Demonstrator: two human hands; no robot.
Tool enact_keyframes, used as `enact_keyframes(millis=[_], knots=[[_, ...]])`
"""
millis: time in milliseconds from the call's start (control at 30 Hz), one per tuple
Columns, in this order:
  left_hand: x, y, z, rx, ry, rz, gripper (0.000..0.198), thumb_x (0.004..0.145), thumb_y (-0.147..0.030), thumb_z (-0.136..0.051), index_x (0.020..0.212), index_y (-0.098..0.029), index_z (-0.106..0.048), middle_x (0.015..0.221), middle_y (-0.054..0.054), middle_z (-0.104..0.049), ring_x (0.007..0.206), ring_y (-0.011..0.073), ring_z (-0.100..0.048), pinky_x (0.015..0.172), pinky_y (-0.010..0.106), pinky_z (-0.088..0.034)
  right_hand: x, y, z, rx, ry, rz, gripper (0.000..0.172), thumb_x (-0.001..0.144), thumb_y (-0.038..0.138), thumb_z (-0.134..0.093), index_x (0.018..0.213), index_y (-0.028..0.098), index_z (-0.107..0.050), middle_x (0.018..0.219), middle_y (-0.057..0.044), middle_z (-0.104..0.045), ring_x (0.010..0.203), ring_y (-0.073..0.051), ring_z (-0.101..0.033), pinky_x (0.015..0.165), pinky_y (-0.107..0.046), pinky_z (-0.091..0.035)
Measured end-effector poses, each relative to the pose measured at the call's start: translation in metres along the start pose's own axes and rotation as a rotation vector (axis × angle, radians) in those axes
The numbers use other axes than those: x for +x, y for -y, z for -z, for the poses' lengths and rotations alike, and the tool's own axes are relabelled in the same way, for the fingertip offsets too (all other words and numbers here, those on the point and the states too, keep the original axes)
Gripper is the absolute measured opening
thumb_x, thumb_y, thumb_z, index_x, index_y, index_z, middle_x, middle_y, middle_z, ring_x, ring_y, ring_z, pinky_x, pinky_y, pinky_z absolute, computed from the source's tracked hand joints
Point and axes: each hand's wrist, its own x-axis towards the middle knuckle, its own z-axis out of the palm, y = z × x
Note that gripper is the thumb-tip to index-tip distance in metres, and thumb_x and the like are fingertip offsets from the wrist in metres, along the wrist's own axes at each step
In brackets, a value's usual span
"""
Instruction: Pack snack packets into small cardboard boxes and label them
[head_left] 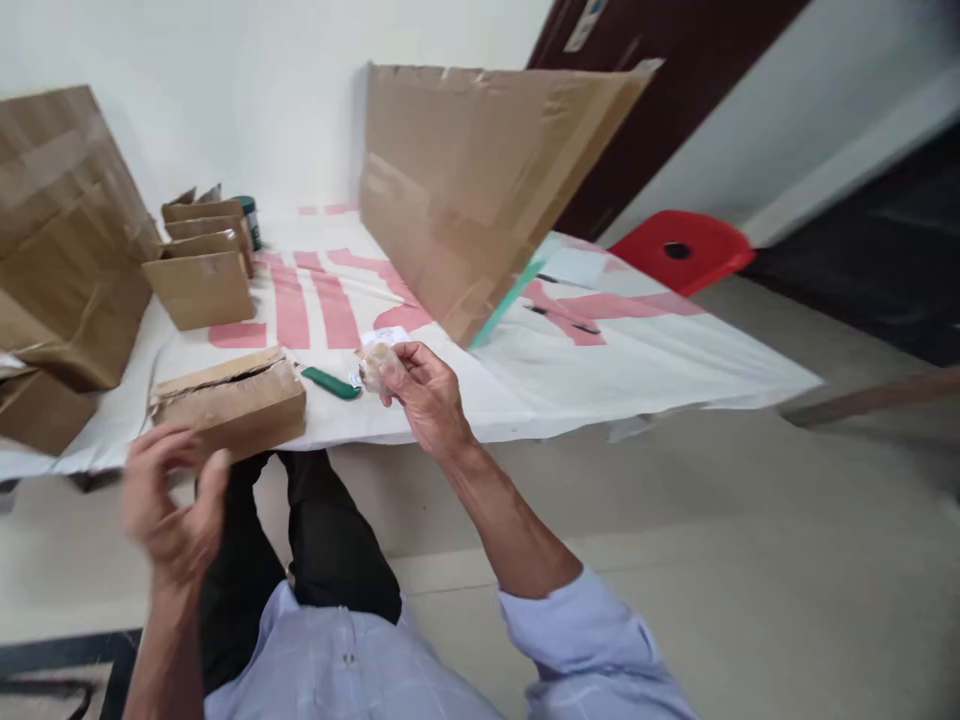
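Crumpled wad (373,364), perhaps tape, pinched between right fingers (397,381).

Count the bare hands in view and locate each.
2: the left hand, blurred, by the left end of the long cardboard box; the right hand, pinching a crumpled wad near the green tool. No others show.

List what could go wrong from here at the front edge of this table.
The green cutter lies loose near the right hand, which pinches a crumpled wad; a careless reach might nick a finger, though I can't tell whether any blade is out.

The cardboard box sits right at the table's front edge, so a bump from the left hand close by could tip it off.
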Motion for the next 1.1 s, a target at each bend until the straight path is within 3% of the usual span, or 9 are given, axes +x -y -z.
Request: enact_keyframes(millis=[33, 100, 167, 300, 400, 533, 933, 1100], knots=[[-0.006, -0.017, -0.007, -0.121, 0.074, 0.043, 0.025, 0.091, -0.034, -0.078, 0.111, -0.023, -0.068, 0.107, 0.004, -0.069, 0.085, 0.0157, -0.067, 0.073, 0.029, -0.057, -0.02, 0.006, -0.013, 0.054, 0.034, -0.043, 0.046, 0.077, 0.06, -0.091, 0.097, 0.029, -0.065, 0.093, -0.001, -0.074, 0.069, -0.016, -0.062, 0.053, -0.03, -0.049], [-0.016, -0.042, -0.017, -0.333, 0.241, 0.168, 0.028, 0.095, -0.04, -0.075, 0.116, -0.022, -0.071, 0.105, 0.006, -0.072, 0.085, 0.0161, -0.07, 0.073, 0.028, -0.058, -0.053, 0.015, -0.034, 0.125, 0.09, -0.119, 0.046, 0.075, 0.059, -0.093, 0.097, 0.03, -0.065, 0.093, 0.0, -0.074, 0.067, -0.016, -0.061, 0.051, -0.03, -0.048], [-0.025, -0.055, -0.02, -0.463, 0.289, 0.246, 0.032, 0.093, -0.045, -0.079, 0.115, -0.022, -0.073, 0.11, 0.008, -0.074, 0.085, 0.0163, -0.071, 0.071, 0.026, -0.057, -0.08, 0.02, -0.05, 0.158, 0.133, -0.17, 0.045, 0.074, 0.057, -0.094, 0.097, 0.031, -0.065, 0.091, 0.0, -0.073, 0.065, -0.015, -0.058, 0.051, -0.029, -0.049], [-0.04, -0.061, -0.008, -0.626, 0.332, 0.384, 0.037, 0.089, -0.051, -0.084, 0.11, -0.021, -0.078, 0.104, 0.008, -0.079, 0.081, 0.0159, -0.071, 0.071, 0.027, -0.057, -0.117, 0.025, -0.071, 0.209, 0.172, -0.215, 0.045, 0.074, 0.059, -0.095, 0.095, 0.031, -0.066, 0.089, 0.0, -0.073, 0.067, -0.015, -0.059, 0.052, -0.03, -0.05], [-0.047, -0.06, 0.004, -0.743, 0.389, 0.494, 0.043, 0.083, -0.056, -0.089, 0.102, -0.019, -0.081, 0.085, 0.006, -0.079, 0.07, 0.0158, -0.07, 0.066, 0.029, -0.058, -0.134, 0.024, -0.08, 0.274, 0.195, -0.252, 0.044, 0.075, 0.061, -0.093, 0.094, 0.031, -0.067, 0.088, 0.0, -0.072, 0.064, -0.015, -0.057, 0.051, -0.031, -0.049], [-0.048, -0.061, 0.016, -0.843, 0.451, 0.555, 0.043, 0.077, -0.055, -0.095, 0.092, -0.017, -0.082, 0.066, 0.003, -0.073, 0.059, 0.0143, -0.066, 0.059, 0.028, -0.056, -0.148, 0.025, -0.087, 0.343, 0.236, -0.34, 0.046, 0.072, 0.062, -0.094, 0.093, 0.03, -0.069, 0.086, 0.0, -0.071, 0.062, -0.016, -0.057, 0.051, -0.032, -0.05], [-0.054, -0.062, 0.037, -0.922, 0.381, 0.618, 0.038, 0.066, -0.041, -0.103, 0.086, -0.016, -0.083, 0.066, 0.004, -0.076, 0.059, 0.0139, -0.071, 0.06, 0.024, -0.061, -0.165, 0.03, -0.093, 0.5, 0.299, -0.419, 0.043, 0.077, 0.057, -0.094, 0.095, 0.025, -0.071, 0.08, 0.001, -0.07, 0.064, -0.013, -0.056, 0.054, -0.026, -0.051], [-0.052, -0.063, 0.037, -0.894, 0.381, 0.638, 0.038, 0.065, -0.041, -0.103, 0.087, -0.017, -0.084, 0.065, 0.003, -0.076, 0.057, 0.0138, -0.071, 0.061, 0.025, -0.063, -0.16, 0.033, -0.085, 0.538, 0.257, -0.394, 0.042, 0.076, 0.053, -0.095, 0.097, 0.025, -0.072, 0.085, 0.002, -0.071, 0.065, -0.011, -0.055, 0.056, -0.025, -0.052]])
